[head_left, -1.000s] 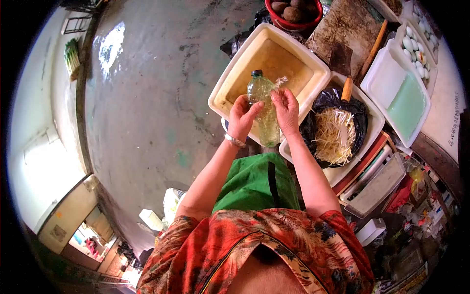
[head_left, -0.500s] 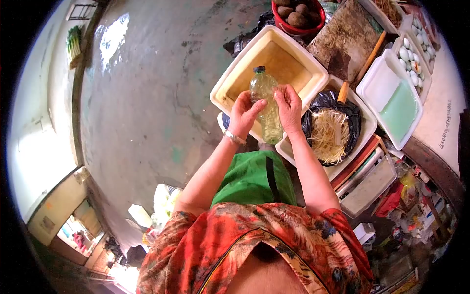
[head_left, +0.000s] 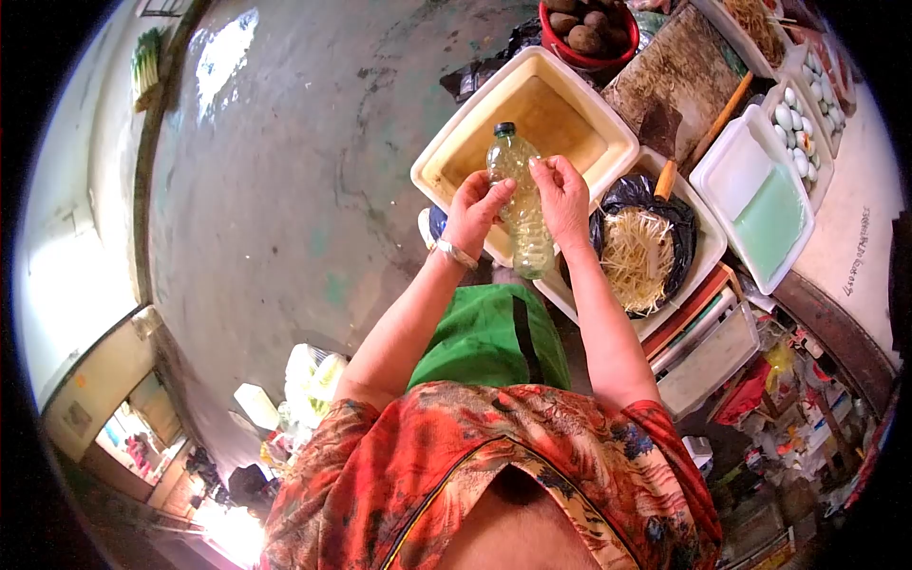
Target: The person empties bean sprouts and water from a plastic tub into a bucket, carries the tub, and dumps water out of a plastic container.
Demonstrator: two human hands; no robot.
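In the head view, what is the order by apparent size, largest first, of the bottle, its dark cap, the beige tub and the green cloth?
1. Beige tub
2. Green cloth
3. Bottle
4. Dark cap

A market stall or food shop, it seems: beside the cream tub (head_left: 456, 157) sit bean sprouts (head_left: 638, 258) and root vegetables (head_left: 586, 40); trays of eggs (head_left: 791, 128) lie beyond it.

Red patterned top (head_left: 380, 475); yellow-piped V-neck (head_left: 446, 484); green lower garment (head_left: 470, 337), black stripe (head_left: 524, 337); silvery bracelet (head_left: 456, 254)
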